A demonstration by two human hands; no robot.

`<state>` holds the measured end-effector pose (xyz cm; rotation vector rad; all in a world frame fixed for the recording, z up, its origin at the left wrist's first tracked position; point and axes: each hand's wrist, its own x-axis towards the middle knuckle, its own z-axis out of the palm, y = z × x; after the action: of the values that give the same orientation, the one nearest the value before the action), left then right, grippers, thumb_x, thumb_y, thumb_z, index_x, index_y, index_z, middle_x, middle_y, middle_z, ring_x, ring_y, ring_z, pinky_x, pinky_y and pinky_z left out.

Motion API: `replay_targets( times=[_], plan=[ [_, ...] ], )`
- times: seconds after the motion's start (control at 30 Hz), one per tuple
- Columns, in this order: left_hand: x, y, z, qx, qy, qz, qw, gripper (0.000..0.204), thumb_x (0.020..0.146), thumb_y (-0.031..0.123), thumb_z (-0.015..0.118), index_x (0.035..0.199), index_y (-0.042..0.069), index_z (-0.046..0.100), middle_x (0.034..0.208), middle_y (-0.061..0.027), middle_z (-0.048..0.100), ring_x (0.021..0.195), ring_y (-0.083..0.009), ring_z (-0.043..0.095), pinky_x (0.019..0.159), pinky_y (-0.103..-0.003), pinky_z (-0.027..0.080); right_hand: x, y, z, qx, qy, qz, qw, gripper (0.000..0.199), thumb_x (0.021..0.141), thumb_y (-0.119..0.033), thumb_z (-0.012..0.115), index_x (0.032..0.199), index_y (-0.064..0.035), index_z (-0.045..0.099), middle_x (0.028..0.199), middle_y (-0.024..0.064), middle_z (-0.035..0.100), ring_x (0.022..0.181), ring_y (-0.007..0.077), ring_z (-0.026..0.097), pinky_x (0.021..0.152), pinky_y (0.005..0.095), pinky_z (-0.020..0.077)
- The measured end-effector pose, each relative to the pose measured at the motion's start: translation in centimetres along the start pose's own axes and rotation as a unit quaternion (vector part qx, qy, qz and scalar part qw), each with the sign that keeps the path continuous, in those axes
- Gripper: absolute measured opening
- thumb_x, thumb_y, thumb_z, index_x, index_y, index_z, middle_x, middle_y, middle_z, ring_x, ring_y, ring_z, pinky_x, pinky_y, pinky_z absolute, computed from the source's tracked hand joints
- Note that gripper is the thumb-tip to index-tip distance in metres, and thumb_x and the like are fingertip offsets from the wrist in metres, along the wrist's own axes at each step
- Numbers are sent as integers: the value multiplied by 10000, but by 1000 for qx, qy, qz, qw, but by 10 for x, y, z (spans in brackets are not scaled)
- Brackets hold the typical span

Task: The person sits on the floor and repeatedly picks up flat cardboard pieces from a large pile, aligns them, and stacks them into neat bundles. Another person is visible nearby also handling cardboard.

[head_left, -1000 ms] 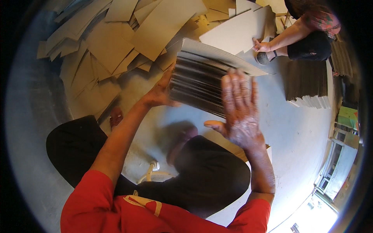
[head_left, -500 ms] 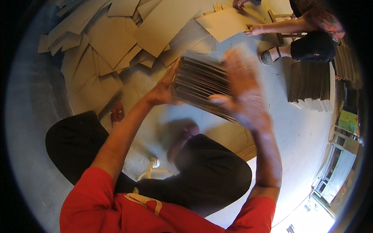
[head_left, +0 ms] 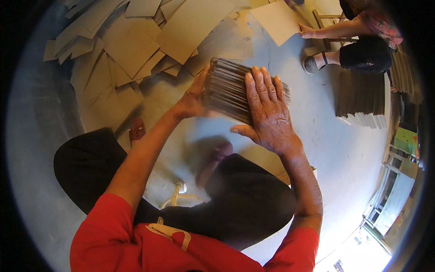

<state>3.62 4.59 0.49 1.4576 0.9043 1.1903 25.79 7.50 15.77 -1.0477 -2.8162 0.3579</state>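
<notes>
A thick bundle of brown cardboard sheets [head_left: 228, 93] is held up in front of me over the floor, its layered edges facing me. My left hand [head_left: 192, 100] is closed round the bundle's left end; part of its fingers is hidden behind the sheets. Flat against the bundle's right part lies my right hand [head_left: 272, 113], its fingers stretched out and the thumb spread along the lower edge. The sheets stick out a little past the right fingertips.
Loose cardboard sheets [head_left: 129, 45] lie heaped at the far left. At the far right a seated co-worker's hand [head_left: 307, 31] holds a cardboard sheet [head_left: 276, 21]. A tall cardboard stack [head_left: 360, 95] stands at the right. My sandalled foot [head_left: 137, 130] rests on the floor.
My right hand has come down from its blurred, raised position onto the bundle's right part. My left hand keeps its grip. The co-worker's sheet has shifted right and turned.
</notes>
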Motion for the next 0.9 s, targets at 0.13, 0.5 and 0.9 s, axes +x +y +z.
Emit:
replay_targets(
  times=[0.13, 0.5, 0.9],
  plan=[
    [0, -3, -13, 40, -16, -35, 998, 1285, 528, 298, 891, 1507, 92, 85, 1520, -111, 222, 1401, -271, 216, 1138, -408, 229, -1, 2, -12, -39, -27, 43, 998, 1142, 569, -418, 827, 1479, -97, 216, 1489, 266, 226, 1403, 439, 160, 1121, 567, 147],
    [21, 70, -21, 259, -6, -8, 966, 1033, 481, 297, 836, 1381, 60, 388, 1326, -160, 441, 1174, -313, 441, 1023, -434, 337, -39, 44, -2, 141, 92, 102, 980, 1187, 452, -129, 842, 1472, -50, 240, 1408, 214, 385, 1297, 368, 384, 1083, 431, 324],
    [-26, 18, 33, 592, -182, -75, 781, 1092, 530, 206, 808, 1437, -1, 237, 1308, -225, 419, 1194, -379, 406, 1047, -470, 279, -162, 78, 221, 441, 49, 341, 829, 948, 787, -470, 627, 1495, -52, 154, 1545, 155, 192, 1439, 267, 144, 1144, 472, 130]
  ],
)
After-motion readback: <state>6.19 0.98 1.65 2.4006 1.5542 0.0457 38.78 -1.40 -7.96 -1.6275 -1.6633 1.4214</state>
